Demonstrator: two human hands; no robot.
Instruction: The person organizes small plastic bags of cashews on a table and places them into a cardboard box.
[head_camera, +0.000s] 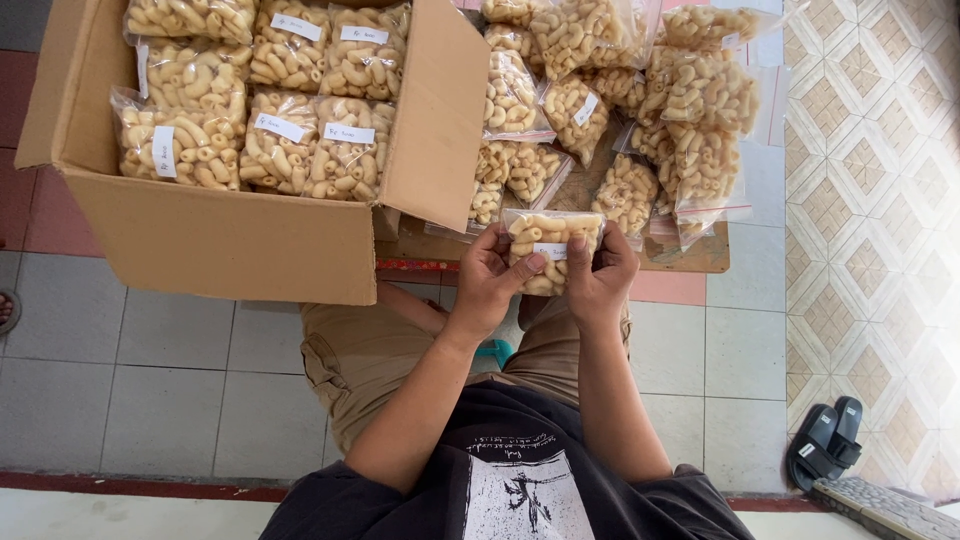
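Observation:
Both hands hold one clear plastic bag of pale curled snacks with a small white label, just in front of me above my knees. My left hand grips its left side, thumb over the front. My right hand grips its right side. Just beyond the held bag lies a pile of several similar filled bags on a low wooden board. To the left stands an open cardboard box packed with rows of the same labelled bags.
The box's right flap stands up between the box and the pile. Grey floor tiles lie around my legs, patterned tiles to the right. A pair of black sandals sits at lower right.

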